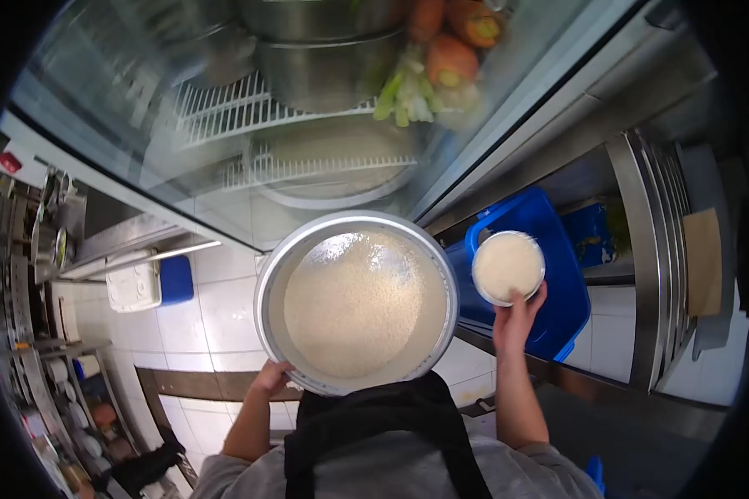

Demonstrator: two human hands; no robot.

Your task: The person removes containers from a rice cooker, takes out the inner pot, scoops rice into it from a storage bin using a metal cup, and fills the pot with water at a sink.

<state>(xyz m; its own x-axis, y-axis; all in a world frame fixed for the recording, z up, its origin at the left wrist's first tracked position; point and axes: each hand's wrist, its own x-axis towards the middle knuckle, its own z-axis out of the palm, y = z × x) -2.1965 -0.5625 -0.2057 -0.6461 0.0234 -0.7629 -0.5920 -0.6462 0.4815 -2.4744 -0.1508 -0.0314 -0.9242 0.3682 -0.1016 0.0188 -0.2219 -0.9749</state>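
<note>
A large round metal pot [268, 291] filled with white rice is held against my chest, just above my black apron [374, 432]. My left hand [270, 378] grips the pot's lower left rim. My right hand [518, 318] holds up a small round bowl [508, 266] full of rice, to the right of the pot and apart from it. The bowl hangs over a blue plastic bin [558, 299].
A glass-door fridge [225, 150] in front holds metal pots on wire racks and carrots with greens [441, 58]. A steel counter frame [649, 249] stands at right. White floor tiles, a white and blue container [146, 283] and shelves with items lie at left.
</note>
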